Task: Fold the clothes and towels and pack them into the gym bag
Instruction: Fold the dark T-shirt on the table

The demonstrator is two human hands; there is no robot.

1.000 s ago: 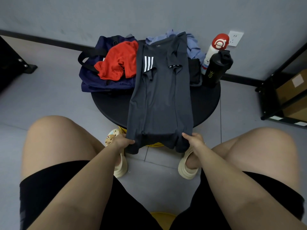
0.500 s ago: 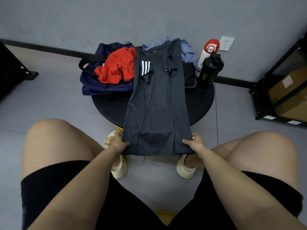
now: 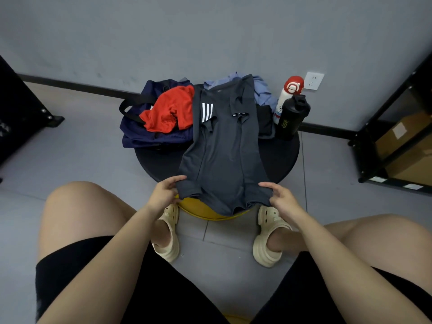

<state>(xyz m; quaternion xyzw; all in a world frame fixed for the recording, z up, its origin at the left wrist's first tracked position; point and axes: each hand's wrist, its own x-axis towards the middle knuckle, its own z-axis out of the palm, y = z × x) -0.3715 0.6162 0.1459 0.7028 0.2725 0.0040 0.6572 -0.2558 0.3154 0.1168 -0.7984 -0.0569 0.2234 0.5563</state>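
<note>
From the head camera, a dark grey T-shirt with three white stripes near its collar (image 3: 222,150) is seen laid lengthwise on a round black table (image 3: 284,155), its sides folded inward and its hem hanging over the near edge. The hem's left corner is pinched by the left hand (image 3: 163,195), with the thumb laid on top of the cloth and the fingers curled beneath. The hem's right corner is gripped by the right hand (image 3: 280,197) in the same way, so the shirt is stretched between the two hands and lies beyond them, toward the wall. At the table's far left a navy blue fabric gym bag with black straps (image 3: 140,127) is set, and a crumpled red garment (image 3: 170,111) is draped on it, touching the shirt's left edge. A pale blue garment (image 3: 261,92) is bunched behind the shirt's collar. At the far right a tall black shaker bottle (image 3: 291,118) is stood just in front of a white bottle with a red cap (image 3: 288,94).
</note>
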